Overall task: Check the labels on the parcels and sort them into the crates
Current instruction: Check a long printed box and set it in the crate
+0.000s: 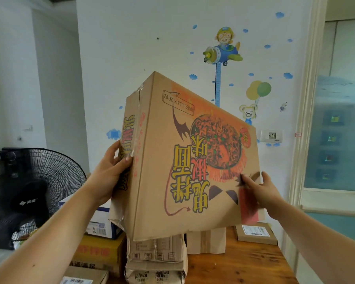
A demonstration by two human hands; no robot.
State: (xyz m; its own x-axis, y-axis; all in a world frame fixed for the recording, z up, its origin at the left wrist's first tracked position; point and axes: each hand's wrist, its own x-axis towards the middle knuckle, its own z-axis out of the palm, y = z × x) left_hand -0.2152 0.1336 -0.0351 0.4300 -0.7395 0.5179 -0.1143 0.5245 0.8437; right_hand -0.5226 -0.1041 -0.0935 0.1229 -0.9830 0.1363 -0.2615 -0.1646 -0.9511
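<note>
Both forearms reach up, holding a big printed carton in the air above the tabletop — left hand with fingers wrapped round its taped side, right hand gripping the lower right corner. Its print is upside down and no shipping label shows on this face, so checking looks unfinished. Several parcels wait below; no crates visible. A fan crowds the left — more room rightward
</note>
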